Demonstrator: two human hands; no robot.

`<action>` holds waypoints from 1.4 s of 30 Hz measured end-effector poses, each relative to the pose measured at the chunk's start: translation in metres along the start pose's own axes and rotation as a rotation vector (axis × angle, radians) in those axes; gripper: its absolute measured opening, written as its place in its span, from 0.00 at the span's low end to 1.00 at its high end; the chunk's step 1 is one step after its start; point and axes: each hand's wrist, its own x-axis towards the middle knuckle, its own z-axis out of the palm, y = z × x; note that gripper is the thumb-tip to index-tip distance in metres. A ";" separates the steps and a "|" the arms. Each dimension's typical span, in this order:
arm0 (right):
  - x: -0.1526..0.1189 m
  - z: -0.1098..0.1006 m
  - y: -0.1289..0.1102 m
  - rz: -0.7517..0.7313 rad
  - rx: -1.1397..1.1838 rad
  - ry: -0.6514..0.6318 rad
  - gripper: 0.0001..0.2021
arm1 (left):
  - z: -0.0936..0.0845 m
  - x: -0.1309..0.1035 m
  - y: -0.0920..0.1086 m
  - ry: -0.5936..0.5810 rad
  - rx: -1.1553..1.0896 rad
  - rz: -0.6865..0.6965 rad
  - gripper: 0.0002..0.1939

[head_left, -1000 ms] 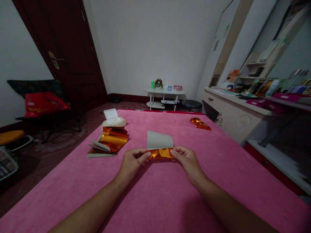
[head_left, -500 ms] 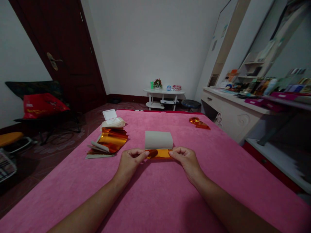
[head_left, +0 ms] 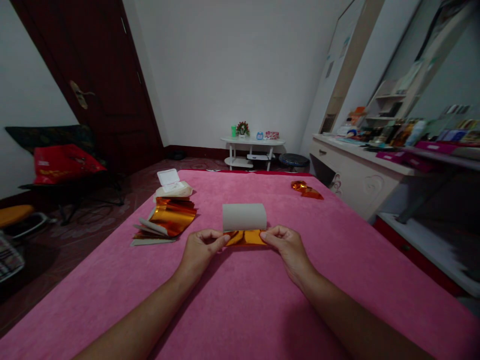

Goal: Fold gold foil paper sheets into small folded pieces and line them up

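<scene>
A sheet of gold foil paper (head_left: 244, 217) lies at the middle of the pink-covered table, its pale grey back facing up and its far part curling upward. Along its near edge a strip is turned over, showing shiny gold. My left hand (head_left: 204, 244) pinches the left end of that strip between thumb and fingers. At the right end, my right hand (head_left: 284, 243) holds it in the same kind of pinch. To the left of my hands rests a stack of gold foil sheets (head_left: 174, 215), some with grey backs showing. Two folded gold foil pieces (head_left: 307, 190) lie at the far right.
Behind the stack sits an opened white plastic box (head_left: 170, 182). The pink cloth (head_left: 240, 310) covers the table. Beyond it stand a small white side table (head_left: 253, 141) and a round stool (head_left: 294, 160). A cluttered dresser (head_left: 360, 160) is on the right, a chair with a red bag (head_left: 67, 162) on the left.
Both hands keep their pinch in nearly the same place. The gold strip's surface now creases and catches light differently, and the grey part curls slightly more. The view shifts a little.
</scene>
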 end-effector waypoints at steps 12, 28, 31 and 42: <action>0.000 0.001 -0.001 -0.020 -0.005 0.002 0.11 | 0.002 -0.002 0.006 -0.002 0.001 0.002 0.14; -0.001 0.000 0.000 -0.027 -0.011 -0.009 0.12 | 0.001 -0.003 0.009 -0.011 -0.019 -0.016 0.14; 0.000 0.000 0.000 -0.033 -0.027 -0.003 0.12 | 0.001 -0.002 0.008 -0.007 -0.016 -0.022 0.14; -0.001 0.001 -0.001 -0.068 -0.083 -0.005 0.12 | 0.001 -0.001 0.003 0.014 -0.029 -0.006 0.14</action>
